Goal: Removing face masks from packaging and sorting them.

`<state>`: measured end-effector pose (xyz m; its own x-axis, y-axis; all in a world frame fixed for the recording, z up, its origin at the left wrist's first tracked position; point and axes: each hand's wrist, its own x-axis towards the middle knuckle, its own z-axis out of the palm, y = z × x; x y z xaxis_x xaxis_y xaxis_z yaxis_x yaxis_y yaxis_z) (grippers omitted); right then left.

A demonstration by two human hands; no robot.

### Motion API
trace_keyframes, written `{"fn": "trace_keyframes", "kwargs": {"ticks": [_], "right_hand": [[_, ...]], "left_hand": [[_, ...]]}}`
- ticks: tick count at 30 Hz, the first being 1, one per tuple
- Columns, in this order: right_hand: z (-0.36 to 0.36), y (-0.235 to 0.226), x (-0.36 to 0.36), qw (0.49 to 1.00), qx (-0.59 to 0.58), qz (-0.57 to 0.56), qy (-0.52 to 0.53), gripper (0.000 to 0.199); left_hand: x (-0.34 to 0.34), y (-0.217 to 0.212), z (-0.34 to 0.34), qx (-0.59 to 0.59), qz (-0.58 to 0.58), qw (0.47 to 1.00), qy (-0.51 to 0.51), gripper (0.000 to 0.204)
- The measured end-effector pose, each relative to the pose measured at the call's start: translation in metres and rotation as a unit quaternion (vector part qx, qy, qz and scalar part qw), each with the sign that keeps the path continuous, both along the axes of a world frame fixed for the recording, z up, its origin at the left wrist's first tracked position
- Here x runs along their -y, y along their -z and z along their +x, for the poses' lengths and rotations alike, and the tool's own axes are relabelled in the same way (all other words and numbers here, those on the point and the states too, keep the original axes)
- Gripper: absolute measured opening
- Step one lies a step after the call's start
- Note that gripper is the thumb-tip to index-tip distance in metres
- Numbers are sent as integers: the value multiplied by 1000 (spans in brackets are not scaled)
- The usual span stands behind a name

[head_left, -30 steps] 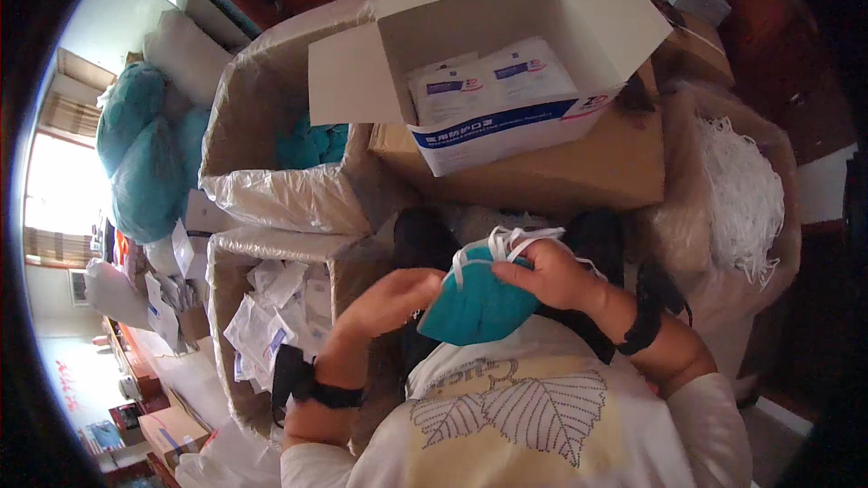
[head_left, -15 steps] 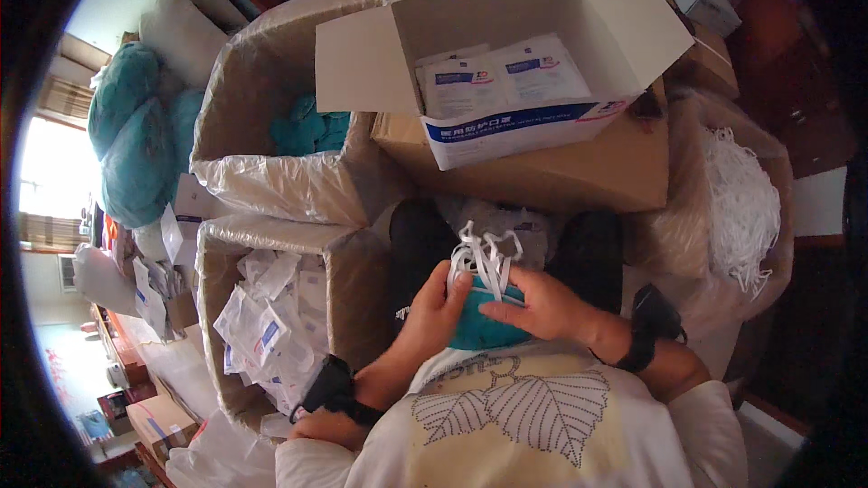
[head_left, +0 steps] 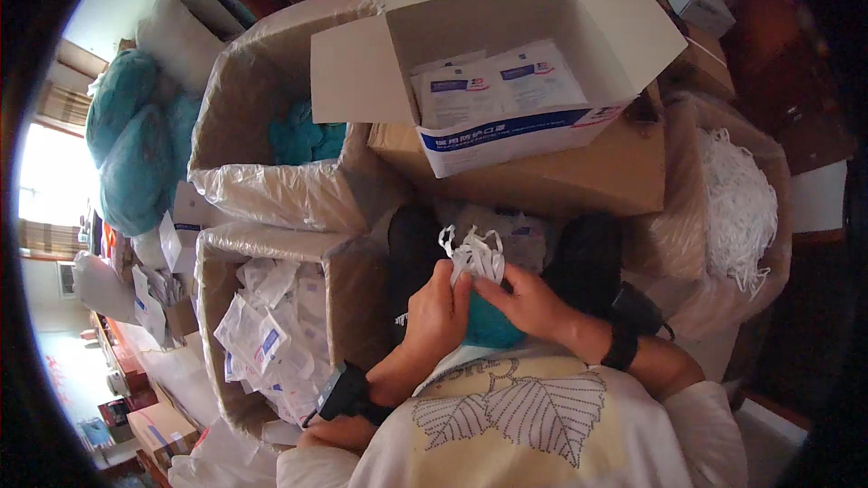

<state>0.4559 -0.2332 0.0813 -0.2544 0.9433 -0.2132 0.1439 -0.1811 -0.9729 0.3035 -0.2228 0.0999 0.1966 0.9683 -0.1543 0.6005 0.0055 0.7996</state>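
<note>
In front of my body, my left hand [head_left: 438, 305] is closed around the base of a bunch of white straps [head_left: 474, 253]. My right hand [head_left: 533, 303] is closed from the other side, with its thumb and fingers pinching the same straps. Loose strap loops stick up above both hands. Just below the fingers shows a teal face mask [head_left: 491, 325], partly covered by my right hand. The fingertips of both hands are largely hidden.
Ahead, an open white carton [head_left: 515, 140] with flat white packets rests on a brown cardboard box [head_left: 588, 181]. Plastic-lined boxes hold white packets [head_left: 271, 334] at left, teal masks [head_left: 307, 136] beyond, and tangled white straps [head_left: 737, 208] at right. Teal bags [head_left: 136, 163] stand far left.
My hands have drawn closer together. The right hand's fingers have moved up off the teal mask to the straps, and the strap bunch is gathered more tightly. The left hand stays on the straps.
</note>
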Motion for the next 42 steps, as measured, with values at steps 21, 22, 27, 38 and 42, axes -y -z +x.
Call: {"fn": "trace_keyframes", "kwargs": {"ticks": [21,22,27,38,42], "right_hand": [[-5,-29,-20,867,356,61,-344,43],[0,-30,-8,872,346,39,-345,42],[37,-54,13,854,382,-2,-354,36],[174,-22,25,911,400,-23,-102,22],[93,-65,-28,946,278,148,-73,27]], "left_hand": [[-9,25,-35,-100,85,990,58,15],[-2,29,-37,-109,68,990,54,15],[5,41,-22,-90,86,990,67,20],[-27,61,-126,528,-128,826,-150,41],[-30,13,-54,708,-442,547,-62,55]]}}
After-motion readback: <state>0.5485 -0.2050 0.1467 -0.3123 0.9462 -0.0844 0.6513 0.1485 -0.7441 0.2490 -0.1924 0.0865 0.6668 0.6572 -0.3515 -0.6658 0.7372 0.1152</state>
